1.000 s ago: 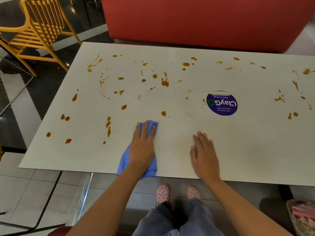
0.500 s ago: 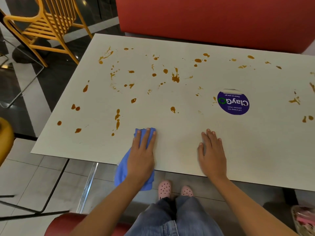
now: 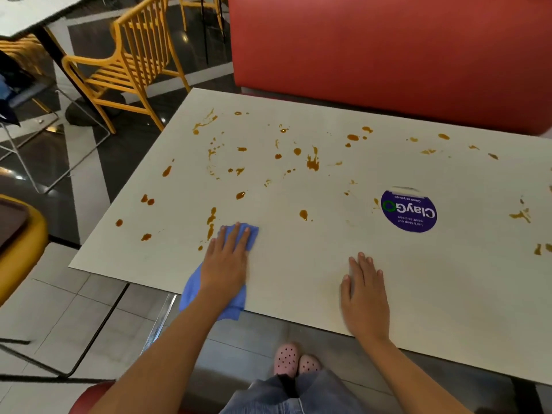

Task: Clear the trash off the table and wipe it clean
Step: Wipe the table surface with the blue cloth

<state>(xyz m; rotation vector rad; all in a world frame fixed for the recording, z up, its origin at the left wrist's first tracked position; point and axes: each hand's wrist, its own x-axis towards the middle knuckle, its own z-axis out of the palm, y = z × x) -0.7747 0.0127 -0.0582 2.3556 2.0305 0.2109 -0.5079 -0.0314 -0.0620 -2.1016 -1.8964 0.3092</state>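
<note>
A white table [image 3: 418, 282] is spattered with several brown sauce stains [image 3: 312, 163] over its far and left parts. My left hand [image 3: 227, 264] lies flat with straight fingers on a blue cloth [image 3: 191, 291], pressing it to the table near the front edge; the cloth's tail hangs over that edge. A brown streak [image 3: 211, 222] lies just left of the cloth's front end. My right hand [image 3: 365, 297] rests flat on the bare tabletop to the right, holding nothing.
A round purple "ClayGo" sticker [image 3: 409, 211] is on the table right of centre. A red bench [image 3: 388, 55] stands behind the table, yellow chairs [image 3: 128, 64] at the far left, and a yellow seat with a dark tray [image 3: 15, 231] at the left edge.
My left hand has slid the blue cloth slightly leftward toward the brown streak. The right hand stays flat in place. The camera view has shifted left.
</note>
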